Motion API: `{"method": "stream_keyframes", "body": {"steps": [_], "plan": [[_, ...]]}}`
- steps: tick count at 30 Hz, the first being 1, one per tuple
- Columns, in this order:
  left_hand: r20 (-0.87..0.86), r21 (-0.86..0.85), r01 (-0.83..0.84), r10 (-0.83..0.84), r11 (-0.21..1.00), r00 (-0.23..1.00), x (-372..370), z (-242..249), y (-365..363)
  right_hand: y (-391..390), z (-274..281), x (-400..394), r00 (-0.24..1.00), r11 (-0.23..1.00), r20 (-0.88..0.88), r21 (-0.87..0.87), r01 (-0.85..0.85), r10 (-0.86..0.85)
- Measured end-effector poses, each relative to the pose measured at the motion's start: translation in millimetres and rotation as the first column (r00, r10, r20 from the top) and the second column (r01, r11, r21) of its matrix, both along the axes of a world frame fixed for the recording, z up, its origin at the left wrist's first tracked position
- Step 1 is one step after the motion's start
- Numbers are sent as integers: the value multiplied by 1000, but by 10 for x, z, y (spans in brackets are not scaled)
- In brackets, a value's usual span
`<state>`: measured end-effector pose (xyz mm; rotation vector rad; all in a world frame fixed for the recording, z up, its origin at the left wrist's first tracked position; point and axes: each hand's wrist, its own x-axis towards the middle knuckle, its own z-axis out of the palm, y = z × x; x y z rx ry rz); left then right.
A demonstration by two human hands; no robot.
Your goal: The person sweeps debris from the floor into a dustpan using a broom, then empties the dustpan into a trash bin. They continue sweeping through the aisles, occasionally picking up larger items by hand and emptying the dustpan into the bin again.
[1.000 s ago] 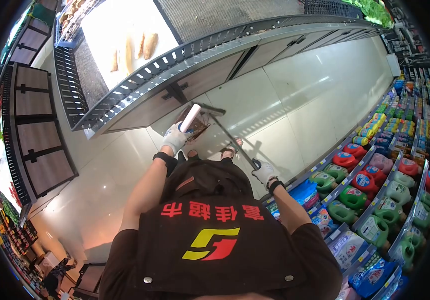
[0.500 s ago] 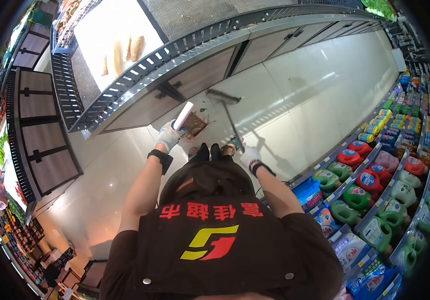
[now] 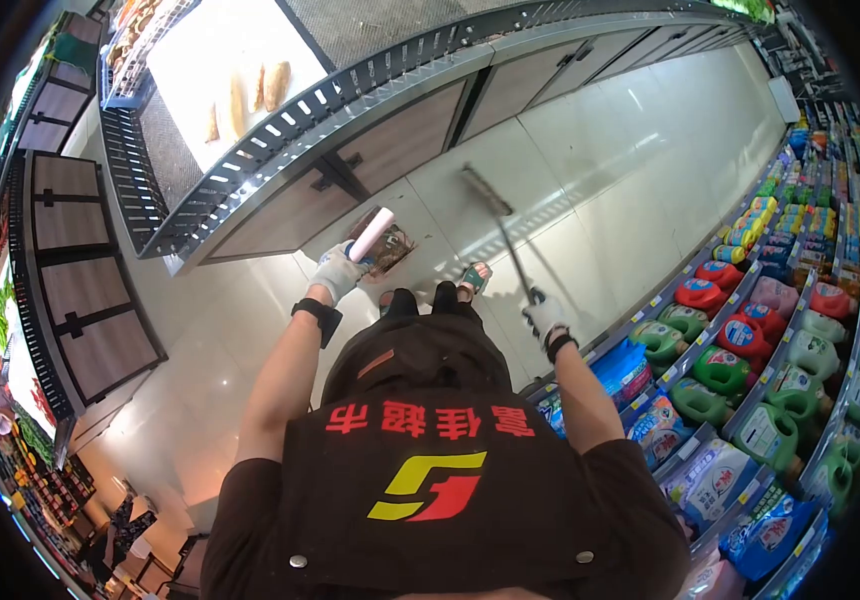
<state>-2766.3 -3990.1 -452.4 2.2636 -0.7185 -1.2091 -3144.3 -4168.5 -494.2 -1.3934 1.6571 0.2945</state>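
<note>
My left hand point(image 3: 338, 272), in a pale glove, is wrapped round the pinkish-white handle point(image 3: 372, 234) of a dustpan. The dustpan point(image 3: 388, 250) holds brownish debris and lies low by the cabinet base. My right hand point(image 3: 547, 315), gloved in white and dark, grips the dark stick of a broom point(image 3: 513, 250). The broom's narrow head point(image 3: 487, 190) is on the pale floor, right of the dustpan and apart from it.
A display counter point(image 3: 350, 100) with a slotted rim and wooden doors curves across the front. Shelves of detergent bottles point(image 3: 750, 335) stand close on the right. Another cabinet point(image 3: 100, 315) is at the left. A person point(image 3: 125, 530) is at the lower left.
My right hand has moved right with the broom, and the broom head has swung right, away from the dustpan. My left hand has barely moved.
</note>
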Motion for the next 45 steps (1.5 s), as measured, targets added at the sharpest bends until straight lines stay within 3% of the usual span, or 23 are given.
{"method": "stream_keyframes", "body": {"steps": [2,4,6,7,8,10,11,12,14,20,22,24,27,30,31,34,36,37,38,40,42,44,45], "plan": [[140,-124,155,-137,980,981,15,-138,92,-291,-172,102,996,998,64,14,57,-58],[23,-70,101,-100,992,995,11,103,44,-352,-359,127,881,900,234,255,353,-412],[-92,-26,56,-58,998,994,48,141,9,-12,-670,179,996,997,87,77,20,-27],[0,-47,95,-96,994,995,73,44,33,235,-693,202,998,993,31,107,-56,53],[91,-66,133,-127,989,988,89,-20,48,520,-750,192,982,982,-9,-15,-189,188],[58,-93,128,-123,987,991,83,-29,63,1077,-918,98,933,923,-3,-147,-356,360],[55,-84,138,-133,987,990,84,-39,54,1191,-490,244,910,907,-53,-72,-415,412],[56,-75,145,-141,987,988,90,-39,40,1231,-158,358,922,918,-12,100,-384,387],[71,-72,148,-143,986,987,102,-57,51,1296,259,496,925,914,-18,166,-370,378],[167,-99,140,-122,985,978,182,91,333,1383,236,439,958,959,68,23,-282,280],[197,-102,125,-103,987,975,174,120,435,1164,260,650,886,886,-17,-20,-464,464],[164,-124,39,-18,992,986,198,59,539,953,34,869,909,909,34,-24,-416,416],[179,-107,24,-4,994,984,221,13,639,661,-114,1259,797,800,-83,3,-600,599],[171,-110,28,-9,994,985,293,-100,662,1009,-165,1341,707,716,-138,23,-698,693],[163,-118,47,-27,992,986,315,-104,650,1126,-100,1306,576,589,-159,53,-806,802],[151,-150,54,-31,987,988,388,-68,620,1252,-263,933,591,590,-26,-39,-806,806],[150,-90,52,-38,995,988,458,-78,613,1137,139,814,621,621,5,-20,-784,784],[171,-85,83,-68,993,983,495,-130,644,1070,314,779,566,568,-38,62,-821,823],[171,-91,83,-66,992,983,506,-116,668,1075,-27,538,582,583,-45,38,-811,812],[131,-140,72,-53,988,990,513,-110,758,1058,59,379,650,650,-47,-23,-760,758],[229,-161,129,-90,979,969,504,-129,877,1023,129,365,703,700,-41,-65,-711,710],[123,-81,36,-26,996,992,498,75,981,953,528,596,778,777,-50,-53,-628,626],[113,-56,8,-2,998,994,485,207,1022,902,408,640,787,784,-73,-74,-617,613]]}}
